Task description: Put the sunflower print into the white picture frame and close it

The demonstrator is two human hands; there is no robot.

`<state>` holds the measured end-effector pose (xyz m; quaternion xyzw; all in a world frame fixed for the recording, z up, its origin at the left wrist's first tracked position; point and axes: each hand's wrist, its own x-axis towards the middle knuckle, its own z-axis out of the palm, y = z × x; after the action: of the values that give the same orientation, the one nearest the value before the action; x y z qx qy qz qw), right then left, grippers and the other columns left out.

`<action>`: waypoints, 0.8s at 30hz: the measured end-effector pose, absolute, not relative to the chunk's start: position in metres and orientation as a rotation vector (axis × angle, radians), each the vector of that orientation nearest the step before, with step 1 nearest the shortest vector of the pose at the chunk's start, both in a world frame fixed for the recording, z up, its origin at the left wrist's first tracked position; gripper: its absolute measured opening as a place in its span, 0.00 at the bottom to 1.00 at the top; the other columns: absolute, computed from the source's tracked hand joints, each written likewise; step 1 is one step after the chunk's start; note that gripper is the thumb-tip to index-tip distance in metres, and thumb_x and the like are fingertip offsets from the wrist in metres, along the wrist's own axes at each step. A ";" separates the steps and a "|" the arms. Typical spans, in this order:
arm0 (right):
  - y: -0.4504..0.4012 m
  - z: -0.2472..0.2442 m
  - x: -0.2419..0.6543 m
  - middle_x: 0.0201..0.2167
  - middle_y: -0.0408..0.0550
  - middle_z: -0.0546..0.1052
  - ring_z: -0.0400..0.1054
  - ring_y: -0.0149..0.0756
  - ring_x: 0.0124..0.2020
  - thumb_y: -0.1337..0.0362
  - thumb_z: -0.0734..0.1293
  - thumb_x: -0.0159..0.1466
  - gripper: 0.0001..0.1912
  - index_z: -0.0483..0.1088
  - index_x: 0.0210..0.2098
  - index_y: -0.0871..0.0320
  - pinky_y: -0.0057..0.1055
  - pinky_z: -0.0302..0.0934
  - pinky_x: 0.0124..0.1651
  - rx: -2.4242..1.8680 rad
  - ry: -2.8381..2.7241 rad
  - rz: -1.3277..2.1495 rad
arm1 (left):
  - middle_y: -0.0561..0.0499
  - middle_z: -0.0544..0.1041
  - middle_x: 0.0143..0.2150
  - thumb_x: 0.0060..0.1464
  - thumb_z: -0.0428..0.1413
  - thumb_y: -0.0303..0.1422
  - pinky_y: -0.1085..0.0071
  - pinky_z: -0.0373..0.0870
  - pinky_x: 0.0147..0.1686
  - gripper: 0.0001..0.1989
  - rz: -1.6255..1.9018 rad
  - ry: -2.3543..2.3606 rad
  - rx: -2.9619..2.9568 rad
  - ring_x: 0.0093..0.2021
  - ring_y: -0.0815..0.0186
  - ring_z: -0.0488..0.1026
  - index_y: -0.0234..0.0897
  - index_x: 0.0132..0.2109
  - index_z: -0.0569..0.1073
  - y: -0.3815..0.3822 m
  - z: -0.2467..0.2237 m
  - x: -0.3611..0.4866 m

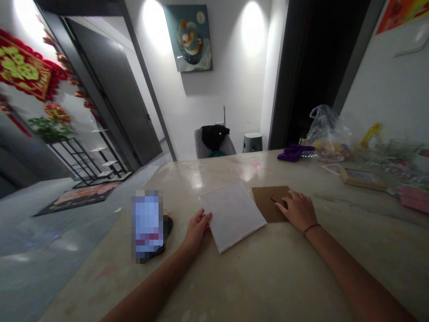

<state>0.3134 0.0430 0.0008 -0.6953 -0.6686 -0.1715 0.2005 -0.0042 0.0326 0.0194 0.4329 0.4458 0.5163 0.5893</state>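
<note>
Touching white sheet (233, 217), left hand (197, 231); card (264, 205), right hand (296, 210)

Free counter (268, 286) around the white card (233, 217), up to the picture frame (362, 179) and plastic bag (326, 134).

You were in a private home, at what looked like an entry and dining area. A red-and-gold hanging ornament (23, 67) decorated one wall, and a framed painting (189, 38) hung beneath soft wall lights. A doormat (78, 198) lay near a grey door (112, 89), while a metal plant stand (72, 154) and an upholstered chair (203, 145) stood beyond your marble-topped table (268, 286).
</note>
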 end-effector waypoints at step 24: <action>0.003 -0.003 0.180 0.62 0.68 0.46 0.35 0.54 0.64 0.42 0.68 0.43 0.55 0.48 0.61 0.67 0.56 0.34 0.60 -1.283 -2.124 0.384 | 0.41 0.76 0.42 0.39 0.63 0.39 0.64 0.70 0.38 0.26 1.024 0.775 0.983 0.39 0.56 0.75 0.33 0.46 0.69 0.023 0.017 -0.001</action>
<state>0.1805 0.0030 -0.0026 -0.4858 -0.8042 0.1455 0.3099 -0.0010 0.0230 0.0170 0.4395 0.3464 0.4582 0.6906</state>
